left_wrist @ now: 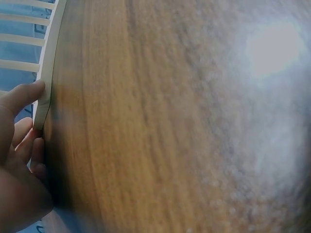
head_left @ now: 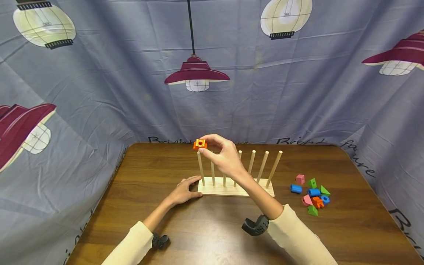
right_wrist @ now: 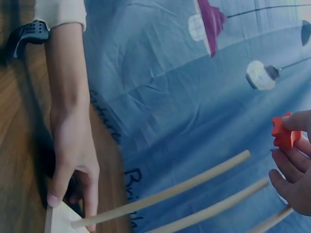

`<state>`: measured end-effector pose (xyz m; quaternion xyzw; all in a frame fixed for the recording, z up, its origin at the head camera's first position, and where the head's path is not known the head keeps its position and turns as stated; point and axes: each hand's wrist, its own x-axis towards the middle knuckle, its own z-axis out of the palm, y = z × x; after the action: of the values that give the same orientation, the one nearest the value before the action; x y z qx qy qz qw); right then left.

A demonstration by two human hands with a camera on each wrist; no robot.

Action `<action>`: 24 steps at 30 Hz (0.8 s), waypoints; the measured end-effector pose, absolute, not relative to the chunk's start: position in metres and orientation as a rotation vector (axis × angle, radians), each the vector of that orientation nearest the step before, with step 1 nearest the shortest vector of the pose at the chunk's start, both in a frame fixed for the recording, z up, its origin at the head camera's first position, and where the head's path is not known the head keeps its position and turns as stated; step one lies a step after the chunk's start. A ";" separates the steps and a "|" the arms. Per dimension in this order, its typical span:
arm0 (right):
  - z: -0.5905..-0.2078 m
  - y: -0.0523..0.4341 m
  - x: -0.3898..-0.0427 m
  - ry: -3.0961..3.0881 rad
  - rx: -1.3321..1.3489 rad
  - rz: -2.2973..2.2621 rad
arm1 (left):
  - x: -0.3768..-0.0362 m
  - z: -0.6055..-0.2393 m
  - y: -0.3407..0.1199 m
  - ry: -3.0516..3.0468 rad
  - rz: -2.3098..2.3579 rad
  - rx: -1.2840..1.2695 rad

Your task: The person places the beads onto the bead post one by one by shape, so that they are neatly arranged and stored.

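My right hand [head_left: 227,157] pinches a small orange notched block [head_left: 197,146] with a hole through it, between thumb and fingers. The block is over the top of the leftmost peg [head_left: 201,168] in the head view; in the right wrist view it appears apart from the peg tips. A pale wooden peg stand [head_left: 215,191] with a row of upright pegs rests on the table. At its left end my left hand [head_left: 180,191] grips the base, thumb at the front edge and fingers round the end and behind. My right hand and forearm hide parts of the middle pegs.
On the table [head_left: 149,165] to the right lies a loose group of blocks: blue cylinders [head_left: 296,188], pink blocks [head_left: 300,179], green triangular blocks [head_left: 313,210] and orange pieces [head_left: 318,202]. A grey curtain [head_left: 232,110] printed with lamps hangs behind the table.
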<state>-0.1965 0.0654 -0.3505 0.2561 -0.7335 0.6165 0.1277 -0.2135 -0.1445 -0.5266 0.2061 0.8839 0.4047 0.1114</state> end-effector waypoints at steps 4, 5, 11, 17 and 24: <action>-0.356 0.060 -0.200 -2.170 0.709 1.788 | -0.214 -0.526 -0.144 2.597 1.186 0.597; -0.357 0.059 -0.200 -2.181 0.698 1.785 | -0.214 -0.526 -0.144 2.602 1.185 0.599; -0.362 0.056 -0.200 -2.227 0.673 1.738 | -0.214 -0.525 -0.144 2.613 1.168 0.605; -0.369 0.053 -0.200 -2.281 0.655 1.642 | -0.214 -0.524 -0.144 2.579 1.180 0.564; -0.378 0.052 -0.198 -2.270 0.605 1.616 | -0.213 -0.525 -0.144 2.574 1.200 0.561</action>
<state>-0.1981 0.0515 -0.3779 0.2101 -0.7877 0.5608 0.1446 -0.2129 -0.1435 -0.5246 0.1922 0.8825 0.4113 0.1230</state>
